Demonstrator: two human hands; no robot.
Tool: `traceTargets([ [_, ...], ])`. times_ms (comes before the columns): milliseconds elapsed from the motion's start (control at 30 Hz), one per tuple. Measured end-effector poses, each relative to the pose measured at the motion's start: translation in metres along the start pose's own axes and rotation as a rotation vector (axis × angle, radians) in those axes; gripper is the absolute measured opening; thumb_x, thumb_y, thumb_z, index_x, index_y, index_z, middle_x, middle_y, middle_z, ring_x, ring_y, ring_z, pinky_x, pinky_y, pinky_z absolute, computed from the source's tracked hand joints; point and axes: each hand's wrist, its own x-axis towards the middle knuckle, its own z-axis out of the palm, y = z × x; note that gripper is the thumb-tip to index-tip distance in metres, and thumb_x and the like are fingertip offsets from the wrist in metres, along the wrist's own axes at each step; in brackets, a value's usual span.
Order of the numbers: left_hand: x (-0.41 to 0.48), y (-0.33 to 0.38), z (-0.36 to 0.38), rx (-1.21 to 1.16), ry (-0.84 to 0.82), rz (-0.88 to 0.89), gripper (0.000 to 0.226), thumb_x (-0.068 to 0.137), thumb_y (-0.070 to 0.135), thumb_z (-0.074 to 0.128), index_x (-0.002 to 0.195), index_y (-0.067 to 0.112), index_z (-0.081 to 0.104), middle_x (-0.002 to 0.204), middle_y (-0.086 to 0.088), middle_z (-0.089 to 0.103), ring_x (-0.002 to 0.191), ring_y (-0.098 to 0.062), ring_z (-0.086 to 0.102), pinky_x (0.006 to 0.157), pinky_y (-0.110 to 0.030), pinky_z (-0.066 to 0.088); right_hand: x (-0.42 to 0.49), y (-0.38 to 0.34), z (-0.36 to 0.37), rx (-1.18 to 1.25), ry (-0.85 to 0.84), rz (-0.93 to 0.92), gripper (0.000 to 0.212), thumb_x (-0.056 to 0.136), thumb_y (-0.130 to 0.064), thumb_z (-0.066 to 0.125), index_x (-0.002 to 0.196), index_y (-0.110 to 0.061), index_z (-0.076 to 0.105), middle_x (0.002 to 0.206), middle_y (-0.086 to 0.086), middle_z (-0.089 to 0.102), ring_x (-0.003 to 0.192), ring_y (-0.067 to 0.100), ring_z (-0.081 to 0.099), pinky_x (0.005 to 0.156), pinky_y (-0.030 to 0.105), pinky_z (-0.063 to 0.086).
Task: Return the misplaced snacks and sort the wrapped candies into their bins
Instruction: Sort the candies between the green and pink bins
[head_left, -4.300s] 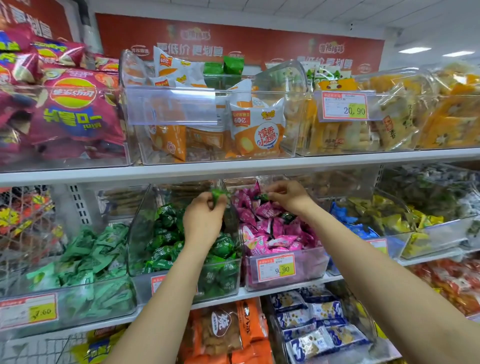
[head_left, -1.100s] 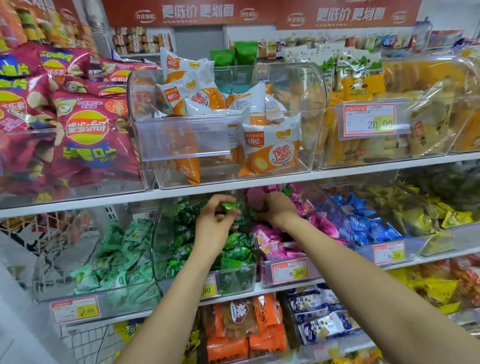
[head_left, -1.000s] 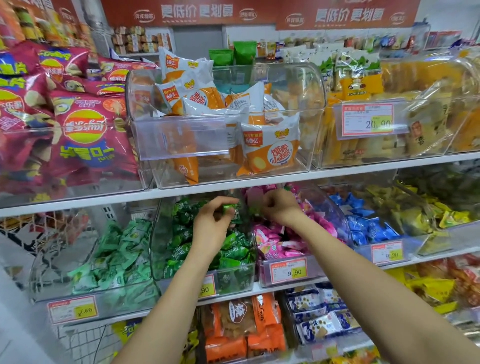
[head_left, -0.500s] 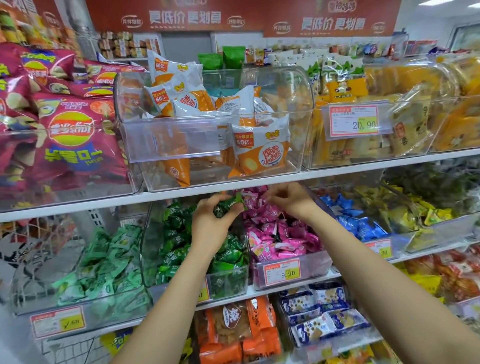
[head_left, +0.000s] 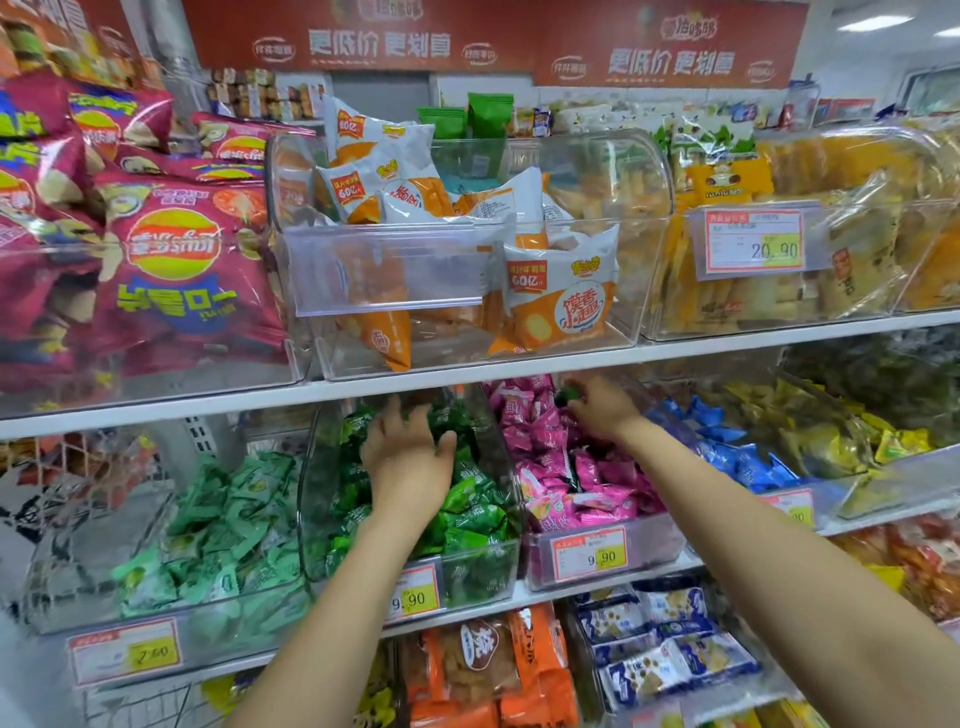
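Sorting: right hand (head_left: 602, 410) pinches 1 green candy (head_left: 567, 396) at back of pink bin (head_left: 655, 543). Left hand (head_left: 410, 457) slack, empty, over green bin (head_left: 483, 577). Next, likely: carry candy left, drop among greens.

The bins (head_left: 395, 270) were clear, smooth plastic with a glossy sheen, and glare lay on their curved lids. The shelf (head_left: 467, 378) looked like white painted metal, smooth and fairly matt. The chip bags (head_left: 176, 270) were shiny, creased magenta film. The bun packs (head_left: 558, 306) were glossy white-and-orange plastic film. The green candies (head_left: 467, 514) and pink candies (head_left: 582, 467) had crinkled, glossy plastic wrappers. One green candy (head_left: 567, 396) among the pink looked the same. The price tags (head_left: 589, 553) were matt paper behind clear plastic. The banner (head_left: 415, 36) was flat red and faintly glossy.
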Motion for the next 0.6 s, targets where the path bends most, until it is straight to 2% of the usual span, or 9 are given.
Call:
traceTargets([
  [67,-0.004,0.003,0.0,-0.138,0.044,0.187,0.042,0.099,0.037,0.044,0.136,0.02,0.048,0.153,-0.007,0.033,0.139,-0.028,0.027,0.113,-0.04,0.026,0.006,-0.002,0.003,-0.047,-0.032,0.017,0.04,0.094,-0.008,0.048,0.134,-0.003,0.045,0.134,0.019,0.053,0.122,0.034,0.052,0.098,0.034,0.04],
  [133,-0.008,0.008,-0.002,-0.271,-0.022,0.322,0.037,0.099,0.032,0.045,0.135,0.022,0.051,0.152,-0.001,0.035,0.14,-0.023,0.027,0.115,-0.037,0.023,0.01,-0.002,0.007,-0.059,-0.038,0.042,0.037,0.096,-0.01,0.045,0.132,-0.002,0.045,0.133,0.021,0.054,0.121,0.034,0.053,0.097,0.034,0.041],
  [233,-0.012,0.012,-0.003,-0.364,-0.136,0.421,0.038,0.1,0.031,0.043,0.138,0.027,0.047,0.153,0.004,0.034,0.142,-0.016,0.024,0.116,-0.034,0.02,0.014,0.0,0.013,-0.056,-0.088,0.075,0.035,0.095,-0.019,0.047,0.127,-0.004,0.052,0.128,0.022,0.058,0.115,0.035,0.056,0.094,0.038,0.046],
  [333,-0.014,0.011,-0.002,-0.357,-0.196,0.419,0.039,0.101,0.034,0.042,0.139,0.028,0.046,0.151,0.005,0.038,0.141,-0.015,0.025,0.113,-0.031,0.022,0.014,0.003,0.015,0.0,-0.027,0.099,0.034,0.088,-0.027,0.061,0.114,-0.006,0.055,0.118,0.019,0.062,0.107,0.034,0.059,0.084,0.036,0.048],
  [500,-0.017,0.013,-0.002,-0.346,-0.189,0.408,0.039,0.1,0.033,0.044,0.138,0.027,0.046,0.146,0.003,0.044,0.138,-0.016,0.03,0.109,-0.029,0.028,0.001,-0.001,0.0,0.11,0.122,0.056,0.03,0.081,-0.022,0.073,0.104,-0.005,0.062,0.106,0.013,0.066,0.101,0.028,0.061,0.078,0.028,0.042],
  [600,-0.015,0.021,-0.004,-0.355,-0.125,0.377,0.035,0.099,0.032,0.046,0.133,0.024,0.052,0.139,0.0,0.049,0.133,-0.017,0.035,0.102,-0.026,0.03,-0.016,-0.005,-0.014,0.327,0.182,0.002,0.025,0.077,-0.019,0.076,0.095,-0.007,0.063,0.087,0.009,0.064,0.078,0.019,0.059,0.068,0.025,0.04],
])
